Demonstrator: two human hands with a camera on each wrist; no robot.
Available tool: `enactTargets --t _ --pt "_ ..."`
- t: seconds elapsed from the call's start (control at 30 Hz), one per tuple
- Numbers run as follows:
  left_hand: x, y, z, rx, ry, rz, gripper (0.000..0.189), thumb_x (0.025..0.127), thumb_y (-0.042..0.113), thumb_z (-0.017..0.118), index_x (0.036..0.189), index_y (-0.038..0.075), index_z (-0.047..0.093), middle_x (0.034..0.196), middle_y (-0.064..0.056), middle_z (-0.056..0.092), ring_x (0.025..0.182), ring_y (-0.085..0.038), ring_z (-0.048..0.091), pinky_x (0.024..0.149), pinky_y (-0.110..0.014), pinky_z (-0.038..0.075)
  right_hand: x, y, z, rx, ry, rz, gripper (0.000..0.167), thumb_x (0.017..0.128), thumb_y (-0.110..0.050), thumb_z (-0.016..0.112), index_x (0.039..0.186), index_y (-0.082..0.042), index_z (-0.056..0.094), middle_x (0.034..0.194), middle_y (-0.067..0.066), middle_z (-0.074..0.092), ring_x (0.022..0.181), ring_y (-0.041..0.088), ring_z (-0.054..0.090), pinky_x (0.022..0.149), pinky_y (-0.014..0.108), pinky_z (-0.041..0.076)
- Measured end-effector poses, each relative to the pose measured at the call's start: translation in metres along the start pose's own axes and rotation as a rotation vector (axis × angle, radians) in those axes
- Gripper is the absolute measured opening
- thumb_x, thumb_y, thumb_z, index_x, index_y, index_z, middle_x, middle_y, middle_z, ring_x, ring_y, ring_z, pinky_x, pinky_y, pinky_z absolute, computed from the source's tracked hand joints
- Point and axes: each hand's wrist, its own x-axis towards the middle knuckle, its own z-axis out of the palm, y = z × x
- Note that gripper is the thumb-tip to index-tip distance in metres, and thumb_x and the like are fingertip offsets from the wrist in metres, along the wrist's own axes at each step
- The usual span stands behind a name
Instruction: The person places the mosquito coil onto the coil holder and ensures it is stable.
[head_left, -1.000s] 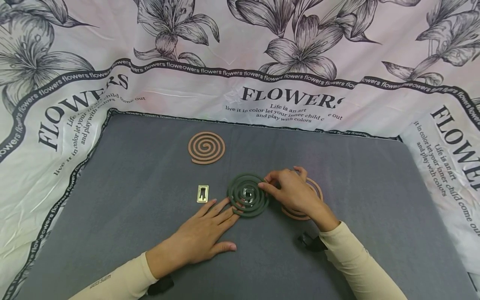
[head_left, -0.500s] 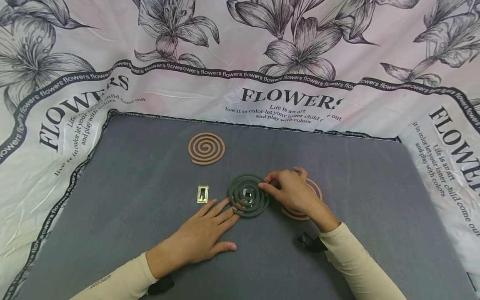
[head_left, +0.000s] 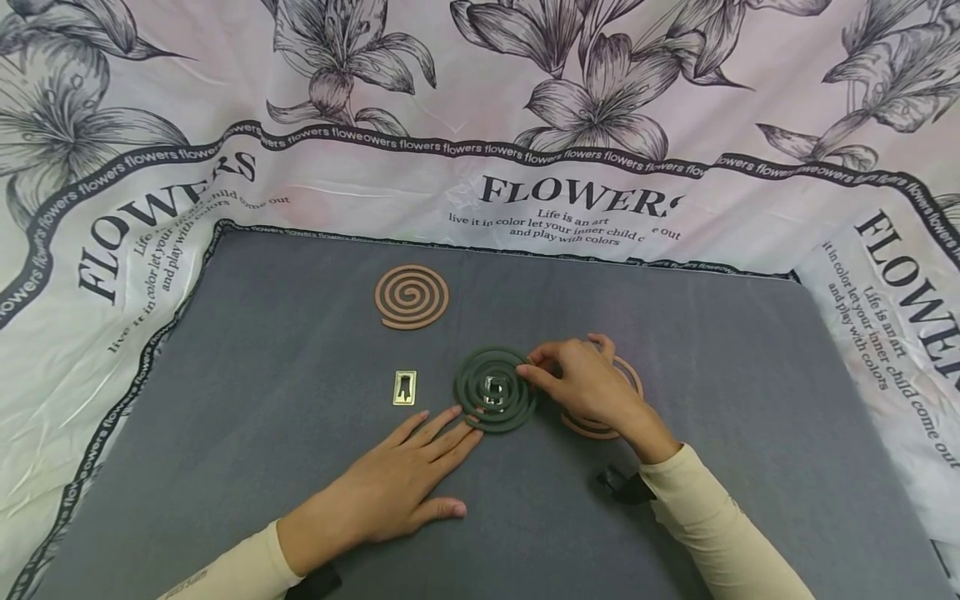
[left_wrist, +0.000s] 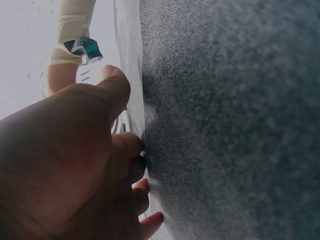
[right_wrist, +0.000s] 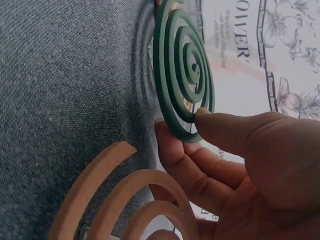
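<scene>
The right hand (head_left: pixel 588 379) pinches 1 green coil (head_left: pixel 497 365); the left hand (head_left: pixel 393 483) has straight fingers slightly apart near it. 2 brown coils (head_left: pixel 412 297), at least 2 metal pieces (head_left: pixel 397 388) (1 beneath the green) show.

green spiral coil (right_wrist: pixel 171 60) | pinched at right edge | raised above grey tabletop (head_left: pixel 712 358)

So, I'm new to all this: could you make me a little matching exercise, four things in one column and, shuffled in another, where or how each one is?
Column one:
1. Green coil
2. Gold plate
3. Left hand
4. Far brown coil

Column two:
A. Lies flat, farthest back
B. Fingers extended, thumb apart
C. Pinched at its edge by the right hand
D. Rectangular, cut out in the middle

Right pairs: 1-C, 2-D, 3-B, 4-A
</scene>
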Motion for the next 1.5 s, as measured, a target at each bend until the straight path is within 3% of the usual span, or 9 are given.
enactTargets --t 0.17,0.57,0.73,0.83,0.93,1.03,1.13,1.33,1.5 --pt "-0.003 0.001 -0.001 -0.010 0.013 0.011 0.084 0.105 0.065 0.046 0.170 0.017 0.025 0.175 -0.001 0.024 0.163 -0.024 0.015 0.128 -0.054 0.020 0.000 -0.001 0.000 0.000 0.001 0.003 0.026 0.103 -0.037 0.071 0.110 -0.014 0.081 0.088 -0.014 0.078 0.095 0.018 0.072 0.113 0.069 0.018" --pt "-0.017 0.010 -0.008 -0.016 -0.025 -0.007 0.083 0.106 0.065 0.045 0.169 0.015 0.027 0.176 0.002 0.021 0.162 -0.021 0.019 0.127 -0.050 0.027 -0.001 0.000 -0.003 0.027 0.021 0.014 0.028 0.103 -0.037 0.071 0.120 -0.016 0.079 0.097 -0.010 0.080 0.107 0.021 0.073 0.114 0.066 0.018" --pt "-0.021 0.012 -0.012 -0.023 0.001 0.023 0.079 0.107 0.063 0.044 0.167 0.012 0.035 0.175 0.000 0.025 0.160 -0.021 0.027 0.124 -0.050 0.032 0.000 0.001 -0.004 0.052 0.074 -0.030 0.028 0.103 -0.032 0.071 0.122 -0.012 0.078 0.103 -0.003 0.081 0.105 0.023 0.073 0.109 0.057 0.036" --pt "-0.022 0.011 -0.014 -0.009 0.003 0.044 0.077 0.108 0.064 0.040 0.165 0.012 0.039 0.174 -0.001 0.028 0.158 -0.020 0.031 0.124 -0.049 0.032 0.000 0.002 -0.004 0.083 0.109 -0.053 0.029 0.104 -0.028 0.071 0.124 -0.009 0.076 0.106 0.000 0.080 0.105 0.023 0.074 0.099 0.051 0.050" --pt "-0.022 0.009 -0.017 -0.008 0.012 0.061 0.074 0.108 0.064 0.038 0.162 0.014 0.046 0.170 -0.001 0.037 0.155 -0.019 0.037 0.123 -0.047 0.035 -0.001 0.003 -0.004 0.124 0.130 -0.061 0.032 0.104 -0.028 0.070 0.129 -0.008 0.073 0.111 0.003 0.079 0.108 0.023 0.073 0.095 0.048 0.054" --pt "-0.022 0.008 -0.022 -0.040 0.078 0.063 0.071 0.108 0.064 0.039 0.157 0.015 0.054 0.164 0.001 0.047 0.150 -0.018 0.046 0.119 -0.045 0.041 -0.003 0.002 -0.006 0.149 0.146 -0.059 0.036 0.104 -0.031 0.070 0.134 -0.010 0.071 0.120 0.003 0.076 0.112 0.022 0.071 0.094 0.048 0.055" --pt "-0.021 0.006 -0.027 -0.092 0.211 0.055 0.065 0.108 0.060 0.047 0.156 0.018 0.056 0.160 0.002 0.052 0.147 -0.017 0.049 0.115 -0.047 0.045 -0.004 -0.001 -0.008 0.167 0.162 -0.069 0.043 0.104 -0.033 0.070 0.141 -0.012 0.066 0.130 0.003 0.073 0.117 0.024 0.069 0.094 0.050 0.055" --pt "-0.018 0.003 -0.042 -0.158 0.483 0.035 0.064 0.106 0.047 0.063 0.162 0.023 0.045 0.164 0.004 0.047 0.150 -0.016 0.045 0.114 -0.047 0.047 -0.007 -0.012 -0.011 0.247 0.233 -0.129 0.058 0.104 -0.029 0.071 0.155 -0.011 0.050 0.146 0.005 0.063 0.134 0.025 0.059 0.108 0.052 0.048" --pt "-0.017 0.000 -0.057 -0.164 0.614 0.008 0.069 0.105 0.044 0.065 0.165 0.021 0.040 0.167 0.003 0.042 0.152 -0.019 0.044 0.116 -0.044 0.044 -0.008 -0.025 -0.016 0.266 0.293 -0.154 0.068 0.102 -0.029 0.073 0.161 -0.015 0.043 0.157 -0.001 0.054 0.142 0.021 0.054 0.113 0.046 0.045"
